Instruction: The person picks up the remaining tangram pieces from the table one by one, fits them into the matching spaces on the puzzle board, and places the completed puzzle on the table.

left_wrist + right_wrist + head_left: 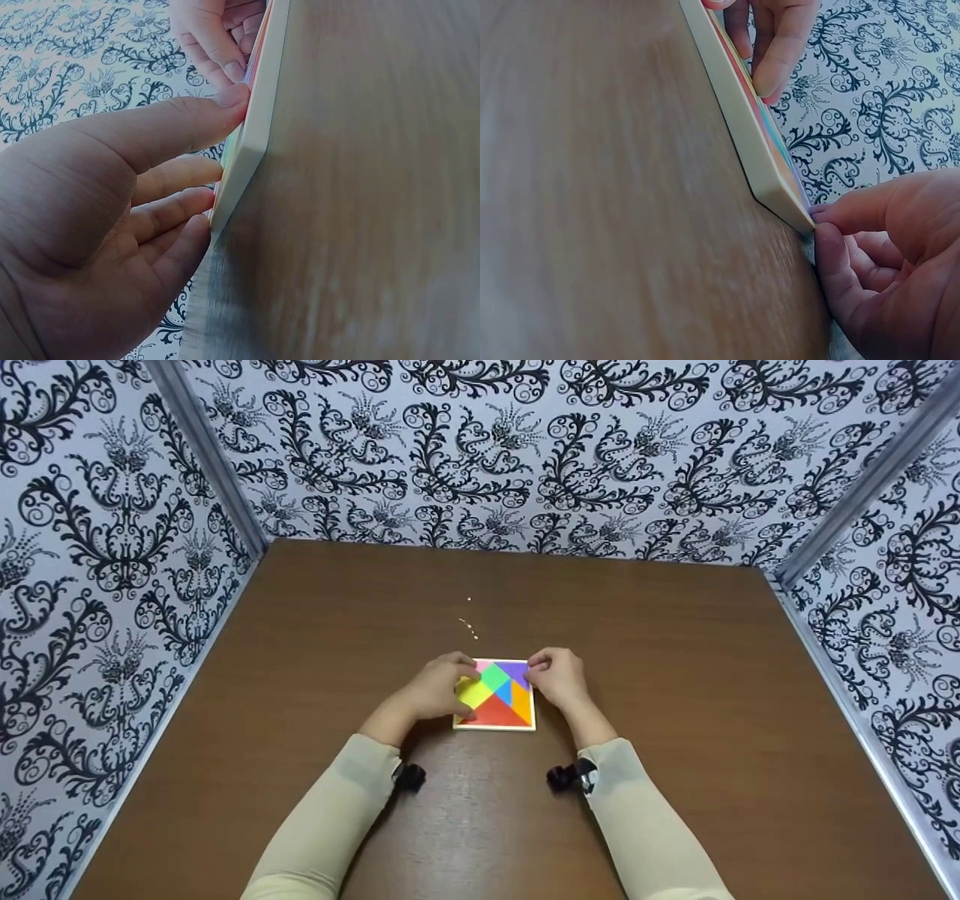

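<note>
A square tangram puzzle (497,711) with a pale frame lies flat on the table; its pieces are red, yellow, green, purple, blue, orange and pink. My left hand (435,688) is at its left side, thumb and fingertips resting on the pieces, fairly straight and spread apart. In the left wrist view, the left thumb (187,124) touches the face near the pale edge. At the upper right side, my right hand (559,676) pinches the puzzle's edge beside the purple piece (513,669). The right wrist view shows the right thumb and forefinger (847,214) together at the frame's side.
The brown table (675,682) extends around the puzzle. Several small pale crumbs (469,626) lie beyond it. Patterned black-and-white walls (487,457) with metal posts (214,457) enclose the back and sides. Each wrist carries a small black camera (411,778).
</note>
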A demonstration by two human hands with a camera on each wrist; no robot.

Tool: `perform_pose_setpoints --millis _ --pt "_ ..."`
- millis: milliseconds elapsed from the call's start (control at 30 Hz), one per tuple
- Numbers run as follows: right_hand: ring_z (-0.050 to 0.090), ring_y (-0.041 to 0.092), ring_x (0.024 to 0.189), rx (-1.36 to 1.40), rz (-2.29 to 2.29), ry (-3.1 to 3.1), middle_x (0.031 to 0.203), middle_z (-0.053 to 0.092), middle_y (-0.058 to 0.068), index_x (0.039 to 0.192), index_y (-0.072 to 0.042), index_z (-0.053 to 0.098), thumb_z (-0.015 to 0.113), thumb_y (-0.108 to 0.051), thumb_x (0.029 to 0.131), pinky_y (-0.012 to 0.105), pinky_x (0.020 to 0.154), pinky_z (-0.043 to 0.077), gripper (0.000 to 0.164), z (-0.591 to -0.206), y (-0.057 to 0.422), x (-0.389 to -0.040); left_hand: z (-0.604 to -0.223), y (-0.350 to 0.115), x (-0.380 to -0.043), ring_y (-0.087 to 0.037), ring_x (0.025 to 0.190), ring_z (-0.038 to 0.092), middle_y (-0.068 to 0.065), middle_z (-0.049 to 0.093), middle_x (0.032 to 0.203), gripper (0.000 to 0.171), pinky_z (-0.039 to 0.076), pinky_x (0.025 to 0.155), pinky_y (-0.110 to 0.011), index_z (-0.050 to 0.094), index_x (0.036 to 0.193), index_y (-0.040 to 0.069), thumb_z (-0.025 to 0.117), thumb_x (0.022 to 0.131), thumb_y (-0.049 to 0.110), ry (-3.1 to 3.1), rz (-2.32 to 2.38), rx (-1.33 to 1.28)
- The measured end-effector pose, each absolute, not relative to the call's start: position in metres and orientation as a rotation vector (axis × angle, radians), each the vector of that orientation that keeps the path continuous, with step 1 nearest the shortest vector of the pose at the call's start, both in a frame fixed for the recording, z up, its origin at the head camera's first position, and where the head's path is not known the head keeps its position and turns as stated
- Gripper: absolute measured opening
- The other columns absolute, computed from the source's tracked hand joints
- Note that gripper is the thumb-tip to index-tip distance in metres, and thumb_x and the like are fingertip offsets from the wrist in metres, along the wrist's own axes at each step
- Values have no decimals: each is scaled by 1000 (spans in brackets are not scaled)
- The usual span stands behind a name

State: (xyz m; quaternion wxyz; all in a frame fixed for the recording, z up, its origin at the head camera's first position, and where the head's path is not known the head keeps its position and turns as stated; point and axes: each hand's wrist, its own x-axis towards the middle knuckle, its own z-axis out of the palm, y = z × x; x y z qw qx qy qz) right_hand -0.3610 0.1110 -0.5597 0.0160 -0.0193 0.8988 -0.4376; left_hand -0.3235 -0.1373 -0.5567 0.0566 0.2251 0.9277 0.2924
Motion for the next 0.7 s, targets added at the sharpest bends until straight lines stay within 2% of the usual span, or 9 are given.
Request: perform_pose_setpoints --millis 700 --pt "67 13 63 -67 -1379 2794 82 78 9 94 -4 80 81 -9 83 21 58 52 12 -560 113 -361 -554 -138 -324 -37 139 54 -13 60 148 60 43 121 -51 75 128 5 97 76 25 2790 880 676"
